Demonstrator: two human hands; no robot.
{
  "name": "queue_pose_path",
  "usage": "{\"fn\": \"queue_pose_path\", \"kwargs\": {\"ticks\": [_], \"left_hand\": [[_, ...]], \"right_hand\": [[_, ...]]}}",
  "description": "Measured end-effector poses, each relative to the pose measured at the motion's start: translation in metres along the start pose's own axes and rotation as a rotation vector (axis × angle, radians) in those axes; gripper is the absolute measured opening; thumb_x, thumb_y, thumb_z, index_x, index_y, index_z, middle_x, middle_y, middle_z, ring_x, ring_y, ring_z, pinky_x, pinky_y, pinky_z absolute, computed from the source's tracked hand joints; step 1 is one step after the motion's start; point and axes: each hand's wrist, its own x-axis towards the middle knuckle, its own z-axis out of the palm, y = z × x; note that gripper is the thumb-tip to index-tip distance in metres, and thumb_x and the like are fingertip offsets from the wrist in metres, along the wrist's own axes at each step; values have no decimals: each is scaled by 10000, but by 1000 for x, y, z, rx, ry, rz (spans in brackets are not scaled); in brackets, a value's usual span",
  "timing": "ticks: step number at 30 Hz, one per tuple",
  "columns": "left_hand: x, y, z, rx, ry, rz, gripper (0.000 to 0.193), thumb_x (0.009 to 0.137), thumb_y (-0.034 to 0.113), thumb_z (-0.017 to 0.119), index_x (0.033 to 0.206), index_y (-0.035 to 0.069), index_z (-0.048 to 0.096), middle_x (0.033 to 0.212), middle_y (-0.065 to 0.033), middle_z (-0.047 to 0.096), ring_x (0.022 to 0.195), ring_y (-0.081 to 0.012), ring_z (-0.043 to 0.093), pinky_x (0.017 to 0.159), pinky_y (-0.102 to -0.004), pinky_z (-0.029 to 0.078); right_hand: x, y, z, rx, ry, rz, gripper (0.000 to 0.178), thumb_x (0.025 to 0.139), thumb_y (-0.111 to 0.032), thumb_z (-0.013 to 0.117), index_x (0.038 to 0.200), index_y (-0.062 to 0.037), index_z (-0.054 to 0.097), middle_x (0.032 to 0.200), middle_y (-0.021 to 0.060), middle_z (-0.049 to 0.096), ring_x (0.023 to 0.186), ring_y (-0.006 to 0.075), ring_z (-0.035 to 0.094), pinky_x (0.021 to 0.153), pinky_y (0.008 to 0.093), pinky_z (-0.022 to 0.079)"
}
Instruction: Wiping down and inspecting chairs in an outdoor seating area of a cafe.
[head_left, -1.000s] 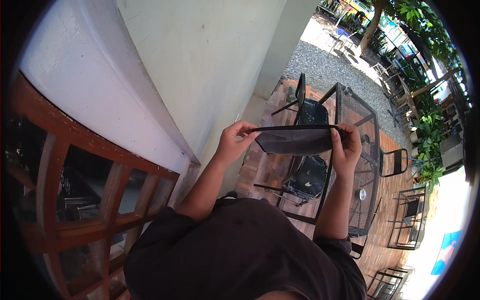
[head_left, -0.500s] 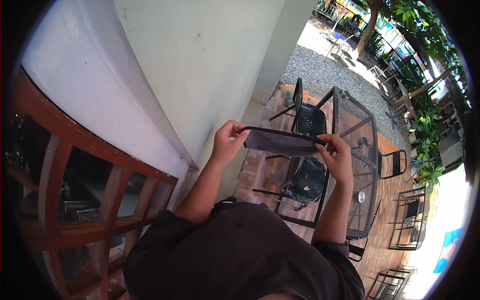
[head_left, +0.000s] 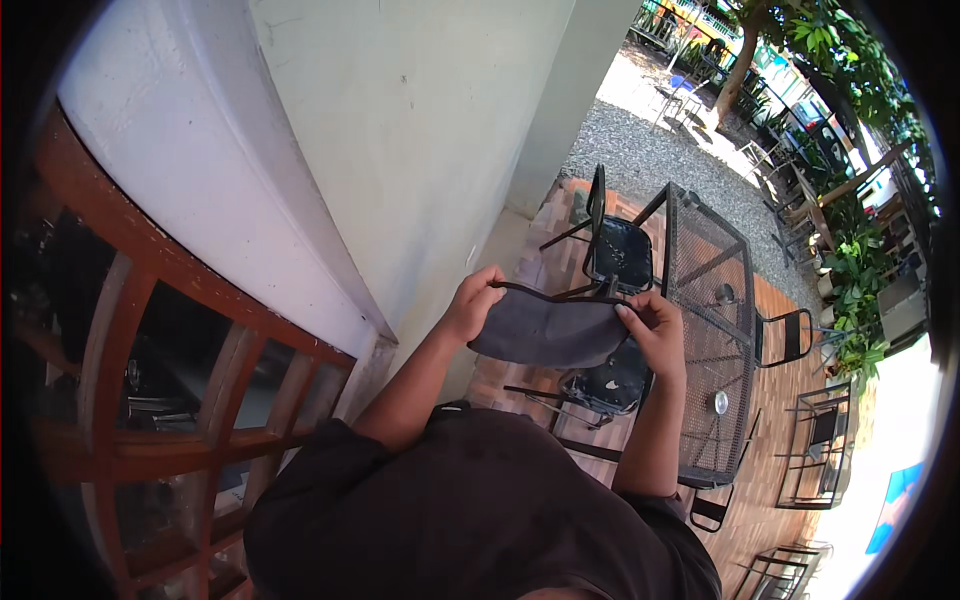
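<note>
A dark grey piece of fabric [head_left: 548, 328] with a black edge along its top is stretched between my two hands, in front of my chest. My left hand [head_left: 472, 307] pinches its upper left corner between thumb and fingers. At the upper right corner, my right hand [head_left: 656, 334] grips the edge the same way. The broad grey face hangs below the black edge and curves a little at the bottom. Behind it, the fabric partly hides a black chair [head_left: 608, 388].
To the right stands a black mesh table [head_left: 708, 300] with a small glass dish [head_left: 721, 403] on it. Another black chair [head_left: 622, 252] is beside it. A pale wall [head_left: 420, 130] and a red-brown wooden lattice [head_left: 190, 288] rise on my left. Gravel [head_left: 640, 140] lies beyond the tiles.
Both hands have come lower and nearer my body with the fabric. Its grey face has turned more into view, where before it looked narrow.
</note>
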Motion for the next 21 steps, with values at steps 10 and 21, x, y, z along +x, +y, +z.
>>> {"fn": "queue_pose_path", "kwargs": {"ticks": [10, 21], "left_hand": [[5, 3, 0, 24, 163, 26, 175, 1023, 126, 529, 869, 44, 548, 776, 71, 466, 756, -24, 424, 681, -210, 366], [-1, -5, 6, 75, -19, -195, 68, 977, 78, 646, 983, 17, 618, 850, 30, 621, 768, -14, 570, 689, -196, 463]], "right_hand": [[-2, 24, -3, 110, 20, 18, 85, 956, -94, 697, 934, -44, 632, 816, -91, 575, 731, -1, 501, 637, 178, 391], [-1, 42, 25, 146, -5, 211, 128, 944, -142, 717, 930, -56, 622, 793, -33, 628, 648, 39, 578, 527, 194, 466]]}}
